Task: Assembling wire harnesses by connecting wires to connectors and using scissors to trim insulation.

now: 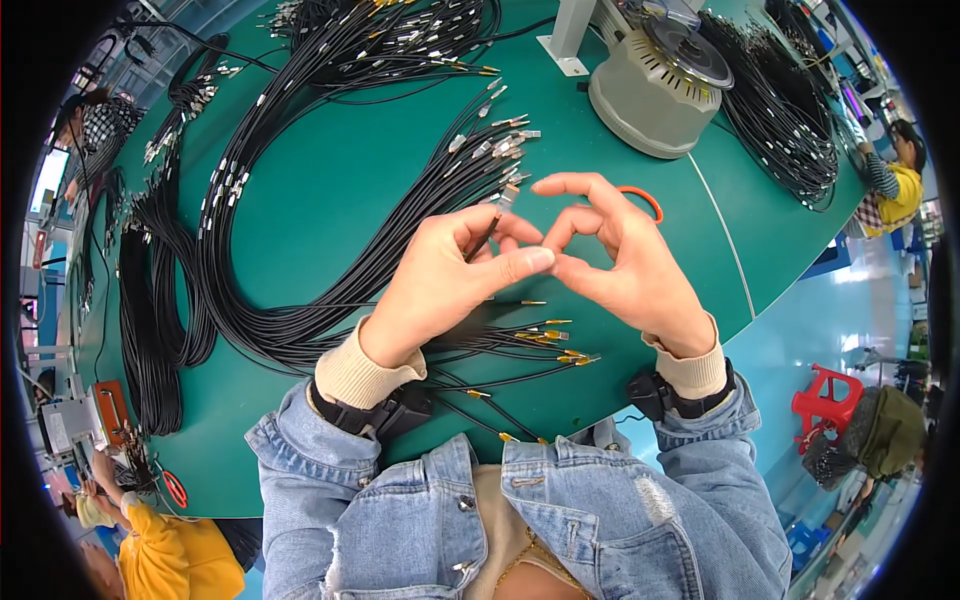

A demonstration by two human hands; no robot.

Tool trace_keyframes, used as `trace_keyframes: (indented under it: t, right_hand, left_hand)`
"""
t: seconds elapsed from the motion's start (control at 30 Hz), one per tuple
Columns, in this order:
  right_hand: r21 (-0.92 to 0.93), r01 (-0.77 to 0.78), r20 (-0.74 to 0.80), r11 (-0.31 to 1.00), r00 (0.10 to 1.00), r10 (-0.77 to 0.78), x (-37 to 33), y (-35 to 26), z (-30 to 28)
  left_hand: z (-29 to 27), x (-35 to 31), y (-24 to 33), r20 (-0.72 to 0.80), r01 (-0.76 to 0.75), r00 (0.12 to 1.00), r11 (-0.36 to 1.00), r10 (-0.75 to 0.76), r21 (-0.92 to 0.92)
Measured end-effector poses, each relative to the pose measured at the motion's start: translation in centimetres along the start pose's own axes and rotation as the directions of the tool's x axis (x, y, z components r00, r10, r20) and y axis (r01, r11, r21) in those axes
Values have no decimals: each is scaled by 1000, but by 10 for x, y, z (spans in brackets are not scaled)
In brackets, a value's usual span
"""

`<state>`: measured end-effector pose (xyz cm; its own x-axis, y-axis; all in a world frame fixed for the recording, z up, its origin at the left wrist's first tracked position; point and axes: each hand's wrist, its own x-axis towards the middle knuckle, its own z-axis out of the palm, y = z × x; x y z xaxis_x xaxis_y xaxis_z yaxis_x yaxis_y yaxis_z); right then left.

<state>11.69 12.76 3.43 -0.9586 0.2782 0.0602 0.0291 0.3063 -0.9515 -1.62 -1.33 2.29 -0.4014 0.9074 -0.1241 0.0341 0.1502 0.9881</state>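
Observation:
In front of my chest, both hands meet at the fingertips above a green table. My left hand (440, 275) is closed around a short stretch of black cable (484, 240). The thumb and index finger of my right hand (625, 250) pinch together against my left thumb tip; whatever lies between them is too small or hidden. A thick bundle of black cables (210, 270) curves round on the left, its silver plug ends (500, 148) lying just beyond my hands. Gold-tipped cable ends (575, 357) fan out beneath my wrists.
An orange-red loop handle (655, 205) shows behind my right hand. Beyond stands a round grey machine (650, 95), with another cable coil (780, 130) beside it. Red-handled scissors (175, 489) lie at lower left. Co-workers in yellow sit at both sides; a red stool (828, 400) stands at right.

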Motion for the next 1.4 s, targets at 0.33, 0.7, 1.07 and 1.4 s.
trace_keyframes:
  t: [0.33, 0.7, 1.07, 1.4]
  right_hand:
    - [12, 10, 49, 1000, 999, -11, 1, 2, 1]
    - [200, 3, -128, 980, 992, 23, -5, 15, 16]
    - [454, 24, -239, 891, 966, 96, -6, 17, 22]
    - [198, 230, -354, 953, 923, -149, 4, 19, 31]
  left_hand:
    - [0, 0, -12, -67, -33, 997, 997, 38, 71]
    - [4, -2, -6, -162, -3, 986, 980, -30, -199]
    - [6, -1, -4, -180, -52, 984, 948, -6, -314]
    - [17, -5, -11, -244, -150, 964, 975, 108, -162]
